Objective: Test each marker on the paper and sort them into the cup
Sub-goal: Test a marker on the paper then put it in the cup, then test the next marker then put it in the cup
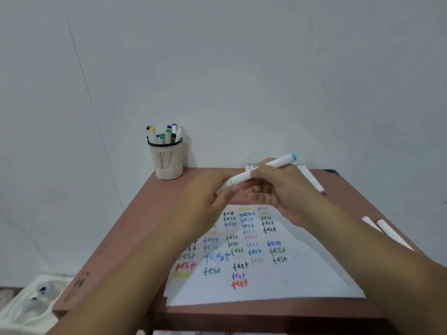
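Where the two forearms cross the lower frame, they cover the paper's (266,286) near corners and part of its left columns of coloured "test" marks; the words under the left arm cannot be read. One sheet lies on the brown table (145,213). Above it, the right hand (285,194) curls its fingers round the barrel of one white marker with a light blue end (266,168), held tilted above the table's far part. The left hand (212,192) pinches the marker's lower end; blur hides whether a cap is there. Two pale markers (387,232) lie at the right edge, cut off by the right arm. Further markers (312,180) behind the hands cannot be counted. One slotted cup (167,160) at the far left corner holds about seven markers.
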Available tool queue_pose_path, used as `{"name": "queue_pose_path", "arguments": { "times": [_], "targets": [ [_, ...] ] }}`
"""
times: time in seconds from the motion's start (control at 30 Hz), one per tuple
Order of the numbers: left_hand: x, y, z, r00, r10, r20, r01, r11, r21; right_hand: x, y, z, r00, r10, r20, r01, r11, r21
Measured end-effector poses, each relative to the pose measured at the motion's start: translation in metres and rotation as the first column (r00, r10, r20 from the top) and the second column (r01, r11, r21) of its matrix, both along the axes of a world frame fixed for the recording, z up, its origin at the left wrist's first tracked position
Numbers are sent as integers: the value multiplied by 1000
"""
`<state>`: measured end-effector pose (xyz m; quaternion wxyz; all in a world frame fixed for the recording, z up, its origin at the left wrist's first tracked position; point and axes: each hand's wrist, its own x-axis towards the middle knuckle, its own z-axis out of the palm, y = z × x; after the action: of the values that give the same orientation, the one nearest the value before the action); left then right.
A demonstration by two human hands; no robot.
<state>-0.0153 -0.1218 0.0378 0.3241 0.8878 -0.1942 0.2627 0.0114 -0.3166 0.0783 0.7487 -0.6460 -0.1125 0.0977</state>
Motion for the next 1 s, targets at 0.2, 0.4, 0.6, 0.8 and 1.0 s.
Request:
{"name": "queue_pose_path", "arguments": {
  "times": [0.2, 0.4, 0.6, 0.8, 1.0],
  "targets": [
    [-37, -40, -1, 992, -84, -89, 87, 996, 24, -49, -27, -15, 986, -81, 147, 90, 994, -56],
    [-61, -55, -12, 977, -130, -171, 119, 990, -77, -77, -47, -29, 984, -147, 101, 146, 989, 12],
    [-71, -52, -25, 957, -40, -288, 19, 997, -78, -78, -67, -39, 946, -312, -94, 324, 927, 189],
    [-73, -54, -35, 940, 75, -334, -50, 995, 83, -82, -77, -60, 961, -275, 17, 274, 961, 40],
    [-74, -54, -38, 926, 113, -359, -113, 993, 21, -87, -77, -70, 975, -192, 116, 206, 970, -129]
  ]
}}
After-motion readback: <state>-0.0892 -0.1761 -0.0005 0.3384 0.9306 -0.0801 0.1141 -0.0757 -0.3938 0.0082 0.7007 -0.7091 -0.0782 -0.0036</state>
